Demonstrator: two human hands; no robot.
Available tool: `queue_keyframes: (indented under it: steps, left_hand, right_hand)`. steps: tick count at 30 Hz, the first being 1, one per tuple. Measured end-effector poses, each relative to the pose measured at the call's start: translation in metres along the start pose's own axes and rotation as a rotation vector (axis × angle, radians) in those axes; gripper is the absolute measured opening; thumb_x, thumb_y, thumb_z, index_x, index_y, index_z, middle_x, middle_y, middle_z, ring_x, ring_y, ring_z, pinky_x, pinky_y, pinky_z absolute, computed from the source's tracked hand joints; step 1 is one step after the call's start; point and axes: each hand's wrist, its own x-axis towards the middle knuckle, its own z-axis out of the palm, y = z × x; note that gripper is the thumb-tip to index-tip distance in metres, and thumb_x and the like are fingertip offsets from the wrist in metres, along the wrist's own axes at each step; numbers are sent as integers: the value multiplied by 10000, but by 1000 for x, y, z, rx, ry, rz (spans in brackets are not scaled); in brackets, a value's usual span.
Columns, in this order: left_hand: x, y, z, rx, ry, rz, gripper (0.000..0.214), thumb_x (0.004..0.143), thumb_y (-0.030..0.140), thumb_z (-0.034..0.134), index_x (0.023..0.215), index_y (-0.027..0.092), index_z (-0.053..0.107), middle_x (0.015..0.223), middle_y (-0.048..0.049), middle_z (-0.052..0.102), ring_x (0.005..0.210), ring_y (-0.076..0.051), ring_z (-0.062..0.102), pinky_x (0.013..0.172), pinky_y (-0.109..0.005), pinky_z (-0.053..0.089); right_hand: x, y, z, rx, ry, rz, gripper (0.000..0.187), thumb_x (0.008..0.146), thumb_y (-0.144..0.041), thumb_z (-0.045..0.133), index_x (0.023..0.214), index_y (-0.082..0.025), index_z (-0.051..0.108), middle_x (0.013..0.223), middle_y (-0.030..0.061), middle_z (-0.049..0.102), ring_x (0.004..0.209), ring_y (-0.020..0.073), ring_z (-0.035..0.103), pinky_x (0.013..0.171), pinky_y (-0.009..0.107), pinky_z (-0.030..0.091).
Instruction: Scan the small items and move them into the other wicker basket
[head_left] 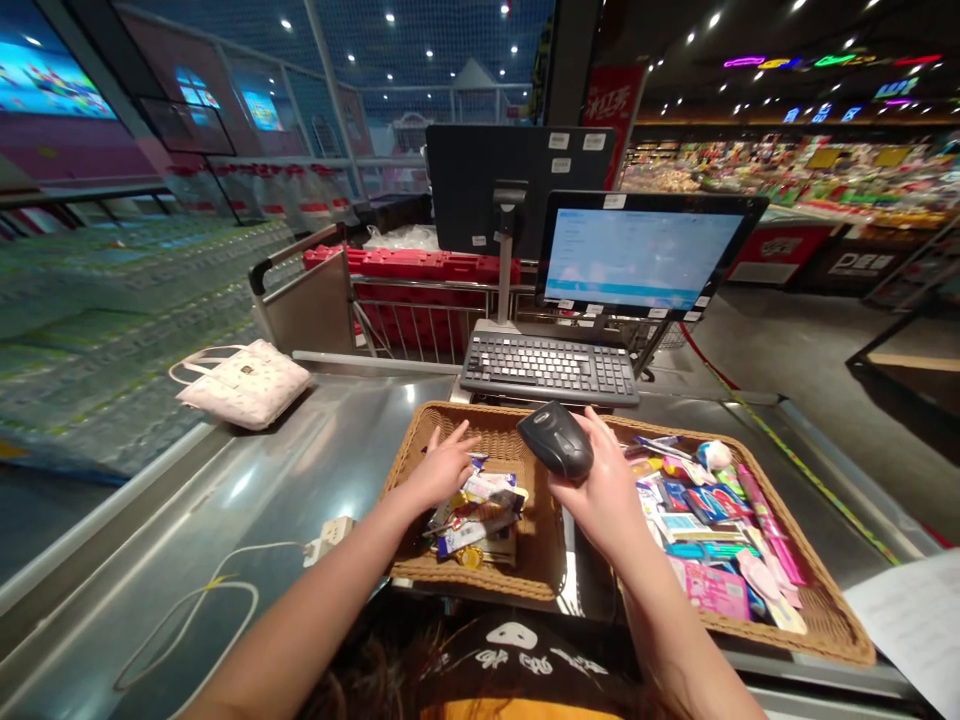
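Black, rounded scanner (556,440) clasped in right hand (604,490); left hand (447,464) splayed above packets (480,522) in wicker basket (544,535).

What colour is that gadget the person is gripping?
The gadget in the right hand is black; it shows best in the head view.

Worktop (337,430) is faced in smooth, glossy metal. Baskets (544,545) are woven, rough, wicker-look. Scanner (556,440) is cased in smooth dark plastic. Packets (480,525) are wrapped in shiny film. Keyboard (547,366) is moulded in matt plastic.
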Motion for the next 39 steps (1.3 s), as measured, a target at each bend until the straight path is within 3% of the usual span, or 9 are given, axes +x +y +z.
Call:
queue_keyframes:
  steps: [9,14,17,21,26,33,36,39]
  left_hand:
    - [4,-9,26,91,-153,-4,290,897,169,477,863,241,756,1452,-26,552,1498,-298,243,1171,-682,49]
    - [7,-9,30,149,-167,-34,282,853,97,505,873,205,765,1405,-108,590,1469,-347,301,1158,-701,69]
    - [14,6,21,180,-125,-16,232,875,152,527,863,173,758,1418,-147,570,1471,-362,290,1165,-690,68]
    - [37,51,3,119,63,141,221,920,278,538,962,204,742,1473,-119,518,1480,-332,276,1180,-666,98]
    - [82,136,1,29,206,328,317,919,385,571,1161,207,673,1568,-143,377,1502,-338,210,1182,-664,116]
    - [141,251,48,36,164,537,634,766,473,726,1286,145,572,1630,-219,156,1517,-364,125,1191,-661,97]
    - [161,281,73,80,134,640,690,753,522,729,1310,151,560,1631,-201,172,1515,-359,140,1205,-645,64]
    - [179,296,94,110,105,670,668,757,562,712,1268,146,605,1619,-189,231,1513,-363,141,1214,-631,19]
  right_hand:
    - [-8,-1,9,2,-143,74,507,690,-162,617,1195,-207,596,1317,126,595,1412,377,386,1150,639,307]
    - [-11,4,1,19,-95,100,539,683,-144,611,1218,-197,577,1305,128,595,1414,365,385,1163,608,309]
    - [-14,12,-12,26,-11,132,561,689,-157,610,1247,-179,556,1319,137,587,1401,348,407,1160,560,343]
    - [-20,25,-40,-35,133,187,561,717,-197,608,1274,-167,542,1323,150,590,1378,342,441,1151,558,355]
    - [-29,47,-88,-195,322,209,553,754,-279,644,1288,-167,552,1318,163,600,1377,352,444,1138,566,363]
    - [-54,77,-145,-369,550,302,619,762,-342,663,1333,-147,525,1344,178,582,1339,347,491,1109,554,407]
    - [-65,83,-160,-387,590,329,628,772,-364,675,1337,-136,523,1344,184,581,1341,349,490,1106,552,411]
    - [-73,87,-170,-393,590,327,577,785,-361,677,1308,-150,552,1315,167,601,1354,347,475,1111,554,406]
